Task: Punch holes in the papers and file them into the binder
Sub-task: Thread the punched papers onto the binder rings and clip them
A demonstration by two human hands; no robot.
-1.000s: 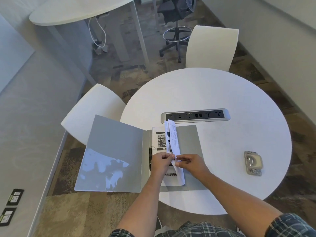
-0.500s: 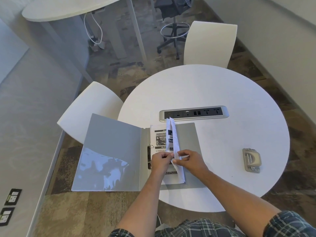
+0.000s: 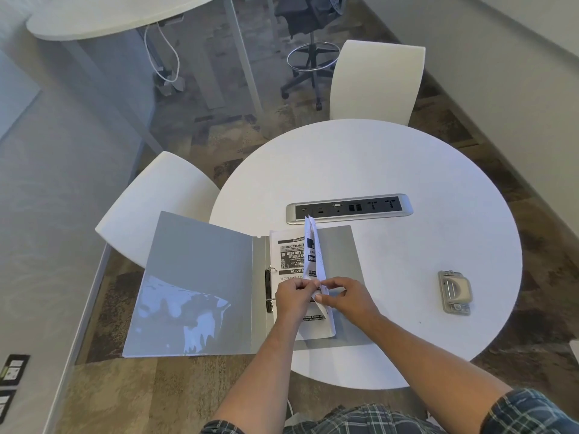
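While the binder (image 3: 200, 286) lies open, left hand (image 3: 294, 297) and right hand (image 3: 351, 300) pinch upright papers (image 3: 316, 255); hole punch (image 3: 454, 296) at three o'clock on the worktop (image 3: 391, 158).

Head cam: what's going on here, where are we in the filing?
A person is filing printed white paper sheets into an open grey ring binder on the round white table. The left hand and the right hand both pinch the raised sheets near the black ring mechanism, above a printed page lying flat in the binder. The grey metal hole punch sits untouched to the right. Whether the sheets are on the rings cannot be told.
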